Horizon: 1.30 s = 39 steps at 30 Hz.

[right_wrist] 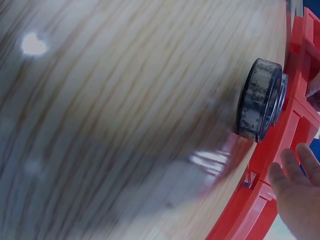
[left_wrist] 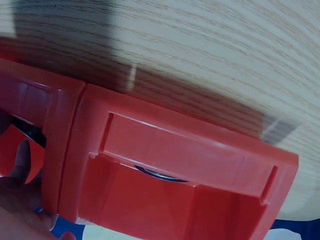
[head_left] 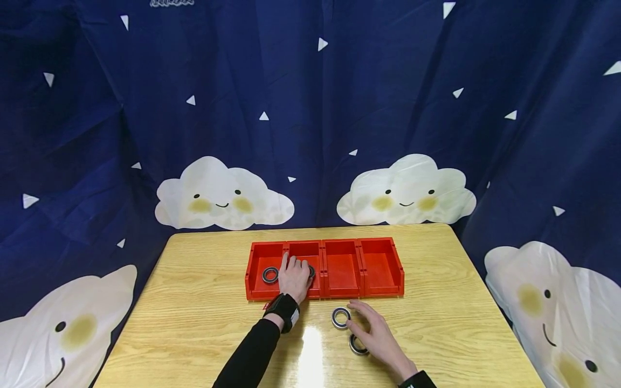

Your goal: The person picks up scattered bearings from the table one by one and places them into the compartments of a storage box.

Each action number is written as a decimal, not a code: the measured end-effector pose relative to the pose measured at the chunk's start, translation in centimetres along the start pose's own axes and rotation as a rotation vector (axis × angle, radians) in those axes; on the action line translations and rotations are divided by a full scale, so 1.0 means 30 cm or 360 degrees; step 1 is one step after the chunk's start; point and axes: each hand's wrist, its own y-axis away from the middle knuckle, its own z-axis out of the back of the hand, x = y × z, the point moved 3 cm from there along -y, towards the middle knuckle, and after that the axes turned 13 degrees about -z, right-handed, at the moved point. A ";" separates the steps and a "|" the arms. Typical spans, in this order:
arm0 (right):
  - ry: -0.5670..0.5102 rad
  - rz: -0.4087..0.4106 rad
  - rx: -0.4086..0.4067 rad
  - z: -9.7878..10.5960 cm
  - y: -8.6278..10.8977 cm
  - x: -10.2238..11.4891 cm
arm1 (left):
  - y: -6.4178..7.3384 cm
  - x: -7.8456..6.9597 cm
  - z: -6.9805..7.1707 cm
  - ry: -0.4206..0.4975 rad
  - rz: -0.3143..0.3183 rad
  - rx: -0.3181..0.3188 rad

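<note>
Bearings (head_left: pixel 264 276) in two leftmost red bins (head_left: pixel 267 252), right fingers (head_left: pixel 365 309) wide, left fingers' (head_left: pixel 292 264) hold unclear

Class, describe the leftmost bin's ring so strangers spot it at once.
A wooden table holds a row of four red bins. The leftmost bin holds a dark ring. Its full circle shows; the left hand partly hides the next bin's ring.

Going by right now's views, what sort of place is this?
Probably a staged tabletop workspace, perhaps for sorting small parts: a wooden table, a row of red bins with bearing-like rings in and near it, and a navy cloud-print curtain behind.
</note>
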 end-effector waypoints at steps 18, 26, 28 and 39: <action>0.0026 -0.0001 -0.0016 0.002 0.003 0.001 | -0.016 -0.009 -0.029 0.0017 0.0066 0.0238; 0.0022 -0.0012 -0.0028 -0.003 0.003 -0.006 | -0.014 0.006 -0.042 0.0008 0.0108 0.0284; 0.0023 0.0016 -0.0034 -0.005 0.003 -0.009 | 0.001 0.008 -0.036 0.0046 0.0083 0.0151; 0.0221 -0.0041 -0.0051 -0.001 -0.016 -0.034 | 0.160 -0.037 -0.006 0.0623 -0.0239 -0.0638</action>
